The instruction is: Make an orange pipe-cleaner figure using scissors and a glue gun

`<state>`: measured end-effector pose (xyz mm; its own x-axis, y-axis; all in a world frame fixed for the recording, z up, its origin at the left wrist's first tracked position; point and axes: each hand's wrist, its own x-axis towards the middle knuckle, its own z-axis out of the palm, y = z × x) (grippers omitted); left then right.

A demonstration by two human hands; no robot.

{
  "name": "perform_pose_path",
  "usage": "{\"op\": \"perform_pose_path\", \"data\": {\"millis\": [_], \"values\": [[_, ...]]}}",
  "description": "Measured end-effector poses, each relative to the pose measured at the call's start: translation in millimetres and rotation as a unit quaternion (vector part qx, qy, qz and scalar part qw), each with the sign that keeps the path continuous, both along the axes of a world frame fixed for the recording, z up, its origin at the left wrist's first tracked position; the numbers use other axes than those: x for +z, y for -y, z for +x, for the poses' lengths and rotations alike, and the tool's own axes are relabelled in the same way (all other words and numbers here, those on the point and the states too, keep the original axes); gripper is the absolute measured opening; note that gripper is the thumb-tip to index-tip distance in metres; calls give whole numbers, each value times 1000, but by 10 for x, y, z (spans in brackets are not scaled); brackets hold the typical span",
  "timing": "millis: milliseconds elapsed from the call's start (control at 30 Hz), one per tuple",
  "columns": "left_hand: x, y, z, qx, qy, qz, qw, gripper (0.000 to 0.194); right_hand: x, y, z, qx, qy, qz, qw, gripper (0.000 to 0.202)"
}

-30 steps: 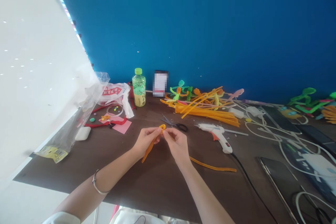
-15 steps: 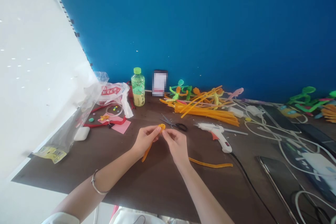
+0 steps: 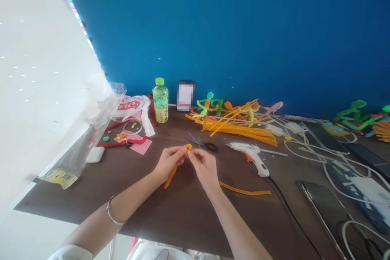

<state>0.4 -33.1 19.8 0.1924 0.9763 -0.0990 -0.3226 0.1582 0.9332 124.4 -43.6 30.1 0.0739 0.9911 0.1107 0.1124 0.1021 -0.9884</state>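
Between my fingertips is an orange pipe cleaner [image 3: 188,146] coiled into a small ring, with loose ends trailing out at both sides. My left hand [image 3: 170,160] pinches the coil from the left, and an orange tail [image 3: 171,176] hangs down below its fingers. From the right, my right hand [image 3: 204,166] pinches the same coil with thumb and index finger. A longer orange strand [image 3: 245,189] runs out past the right wrist over the table. Scissors [image 3: 202,143] lie just behind my hands.
A white hot glue gun [image 3: 250,156] with a black cord lies on the right. Behind it sits a bundle of orange pipe cleaners [image 3: 240,131]. A green-capped bottle [image 3: 160,101], a propped phone [image 3: 185,96] and plastic bags stand at the back. Cables and a phone [image 3: 323,207] fill the right side.
The hands have barely moved. The coil has turned slightly, so its ring opening shows more clearly.
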Motion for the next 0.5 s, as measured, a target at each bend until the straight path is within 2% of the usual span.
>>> {"op": "perform_pose_path", "data": {"millis": [267, 500], "values": [[-38, -26, 1, 47, -23, -14, 999, 34, 41, 23, -21, -2, 30, 14, 999, 15], [-43, -60, -32, 28, -6, -30, 999, 35, -16, 2, 11, -17, 25, 24, 999, 20]]}}
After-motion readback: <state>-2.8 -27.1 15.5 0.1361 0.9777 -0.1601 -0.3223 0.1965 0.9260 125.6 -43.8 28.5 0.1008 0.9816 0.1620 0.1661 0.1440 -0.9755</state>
